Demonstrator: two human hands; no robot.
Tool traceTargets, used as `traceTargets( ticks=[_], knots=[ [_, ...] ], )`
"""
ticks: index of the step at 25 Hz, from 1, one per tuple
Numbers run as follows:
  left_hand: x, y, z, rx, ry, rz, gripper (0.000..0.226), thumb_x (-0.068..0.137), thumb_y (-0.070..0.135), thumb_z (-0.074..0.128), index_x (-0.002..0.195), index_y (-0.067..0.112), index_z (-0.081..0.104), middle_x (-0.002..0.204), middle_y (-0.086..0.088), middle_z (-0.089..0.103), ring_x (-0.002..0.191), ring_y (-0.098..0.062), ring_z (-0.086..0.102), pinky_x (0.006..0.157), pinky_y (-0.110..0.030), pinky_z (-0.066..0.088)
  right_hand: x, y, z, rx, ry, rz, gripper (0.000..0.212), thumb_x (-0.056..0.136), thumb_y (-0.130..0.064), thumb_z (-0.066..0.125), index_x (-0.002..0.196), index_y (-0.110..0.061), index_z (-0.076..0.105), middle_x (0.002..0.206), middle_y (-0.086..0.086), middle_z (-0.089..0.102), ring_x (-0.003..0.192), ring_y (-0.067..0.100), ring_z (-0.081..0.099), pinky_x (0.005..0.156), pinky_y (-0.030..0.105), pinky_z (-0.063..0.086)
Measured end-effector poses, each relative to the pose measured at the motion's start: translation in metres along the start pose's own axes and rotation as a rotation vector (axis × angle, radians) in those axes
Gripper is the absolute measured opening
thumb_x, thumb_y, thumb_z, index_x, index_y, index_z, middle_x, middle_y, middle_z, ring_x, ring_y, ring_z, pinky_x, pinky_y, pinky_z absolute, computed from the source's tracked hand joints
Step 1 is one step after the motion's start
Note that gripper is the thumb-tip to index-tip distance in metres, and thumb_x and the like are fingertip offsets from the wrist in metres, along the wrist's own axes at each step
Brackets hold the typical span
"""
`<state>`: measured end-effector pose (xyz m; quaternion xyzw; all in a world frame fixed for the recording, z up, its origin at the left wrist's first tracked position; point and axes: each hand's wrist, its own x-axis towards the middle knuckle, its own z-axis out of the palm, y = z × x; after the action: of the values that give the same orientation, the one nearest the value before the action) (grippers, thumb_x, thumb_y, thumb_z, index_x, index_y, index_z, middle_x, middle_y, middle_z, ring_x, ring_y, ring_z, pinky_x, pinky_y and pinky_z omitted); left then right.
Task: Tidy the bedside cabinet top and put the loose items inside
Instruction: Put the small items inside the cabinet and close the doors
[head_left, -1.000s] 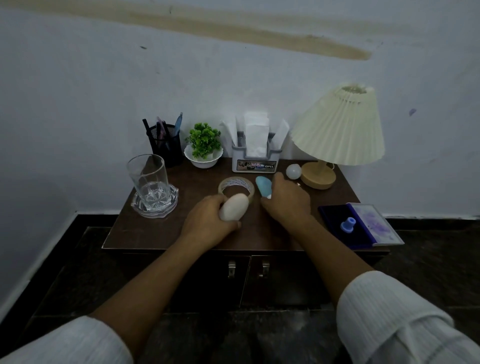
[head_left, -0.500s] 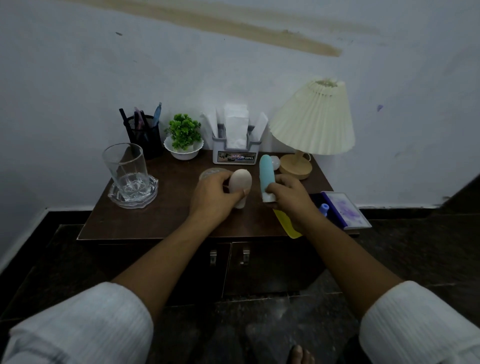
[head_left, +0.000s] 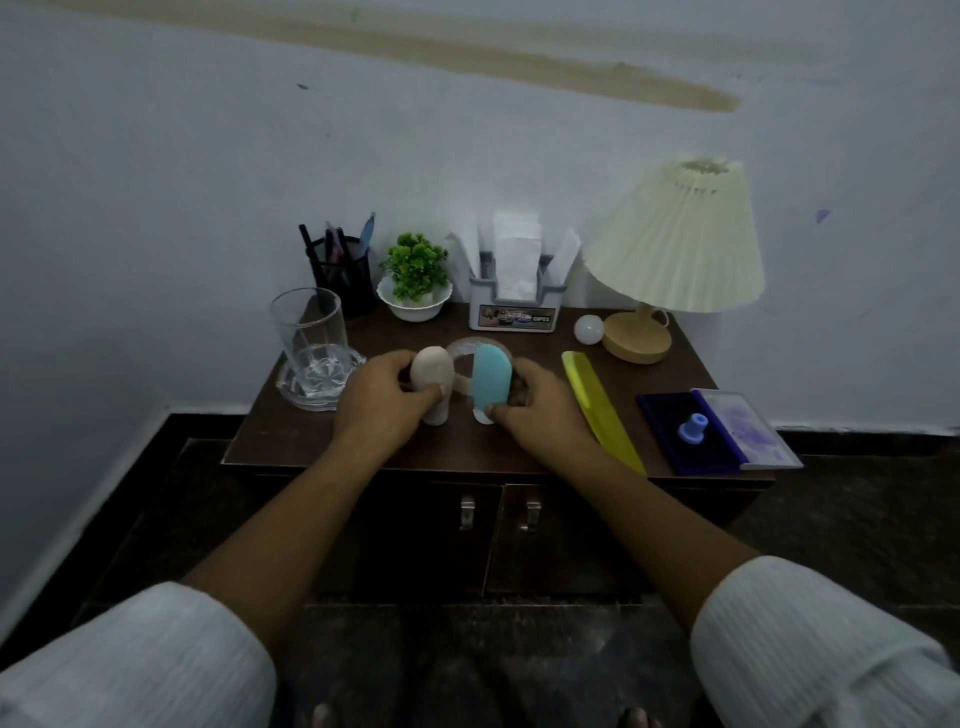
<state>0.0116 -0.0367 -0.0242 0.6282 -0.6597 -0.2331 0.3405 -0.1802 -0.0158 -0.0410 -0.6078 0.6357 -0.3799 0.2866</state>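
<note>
While my left hand (head_left: 387, 402) grips the cream brush (head_left: 431, 374) and my right hand (head_left: 540, 410) pinches the blue brush (head_left: 491, 382), both brushes stand upright above the cabinet top (head_left: 498, 447), just before the tape roll (head_left: 462, 347).

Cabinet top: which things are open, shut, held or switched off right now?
Cabinet doors: both shut.
Cream oval piece: upright, gripped by left hand.
Blue oval piece: upright, gripped by right hand.
Lamp: unlit.
Glass: upright, looks empty.
Ink pad: lid open, stamp standing on it.
Yellow comb: lying flat.
</note>
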Motion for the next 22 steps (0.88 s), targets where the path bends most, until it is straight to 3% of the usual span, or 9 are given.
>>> traceTargets(
  ticks=[4, 6, 11, 16, 19, 22],
  knots=[
    [-0.014, -0.02, -0.023, 0.192, 0.16, -0.005, 0.042, 0.085, 0.048, 0.071, 0.121, 0.027, 0.069, 0.1, 0.005, 0.072, 0.09, -0.015, 0.065, 0.073, -0.035, 0.053, 0.013, -0.017, 0.034, -0.039, -0.032, -0.075, 0.044, 0.081, -0.013, 0.078, 0.123, -0.014, 0.064, 0.1, -0.004, 0.066, 0.077, 0.005, 0.06, 0.058, 0.007, 0.039],
    [-0.018, -0.027, -0.029, 0.251, 0.227, 0.006, 0.04, 0.085, 0.053, 0.068, 0.116, 0.028, 0.069, 0.099, 0.006, 0.072, 0.088, -0.014, 0.065, 0.068, -0.031, 0.049, 0.015, -0.021, 0.048, -0.031, -0.046, -0.098, 0.041, 0.083, -0.014, 0.077, 0.122, -0.012, 0.064, 0.097, -0.003, 0.066, 0.069, -0.003, 0.056, 0.055, 0.004, 0.038],
    [-0.019, -0.027, -0.023, 0.353, 0.242, 0.032, 0.045, 0.084, 0.061, 0.064, 0.113, 0.026, 0.065, 0.1, 0.003, 0.071, 0.089, -0.018, 0.066, 0.064, -0.029, 0.045, 0.011, -0.021, 0.061, -0.067, -0.041, -0.105, 0.035, 0.084, -0.022, 0.075, 0.116, -0.014, 0.064, 0.095, -0.002, 0.072, 0.071, 0.002, 0.063, 0.064, 0.019, 0.047],
    [-0.013, -0.024, -0.029, 0.402, 0.223, 0.053, 0.038, 0.083, 0.053, 0.064, 0.106, 0.022, 0.064, 0.096, 0.001, 0.069, 0.086, -0.021, 0.066, 0.064, -0.032, 0.048, 0.007, -0.022, 0.058, -0.107, -0.045, -0.143, 0.032, 0.086, -0.023, 0.074, 0.115, -0.014, 0.064, 0.094, -0.005, 0.069, 0.069, -0.001, 0.059, 0.059, 0.014, 0.042],
    [-0.015, -0.03, -0.028, 0.408, 0.215, 0.042, 0.041, 0.084, 0.053, 0.064, 0.11, 0.022, 0.062, 0.099, 0.0, 0.07, 0.089, -0.021, 0.067, 0.064, -0.032, 0.047, 0.01, -0.023, 0.063, -0.124, -0.048, -0.155, 0.037, 0.084, -0.029, 0.075, 0.117, -0.015, 0.066, 0.099, 0.0, 0.072, 0.077, 0.008, 0.065, 0.068, 0.03, 0.055],
    [-0.017, -0.035, -0.026, 0.373, 0.212, 0.008, 0.047, 0.084, 0.055, 0.065, 0.117, 0.022, 0.062, 0.105, 0.0, 0.071, 0.092, -0.019, 0.066, 0.064, -0.03, 0.044, 0.013, -0.023, 0.065, -0.15, -0.032, -0.15, 0.037, 0.082, -0.035, 0.076, 0.113, -0.016, 0.067, 0.093, -0.001, 0.073, 0.078, 0.013, 0.068, 0.071, 0.04, 0.058]
  ],
)
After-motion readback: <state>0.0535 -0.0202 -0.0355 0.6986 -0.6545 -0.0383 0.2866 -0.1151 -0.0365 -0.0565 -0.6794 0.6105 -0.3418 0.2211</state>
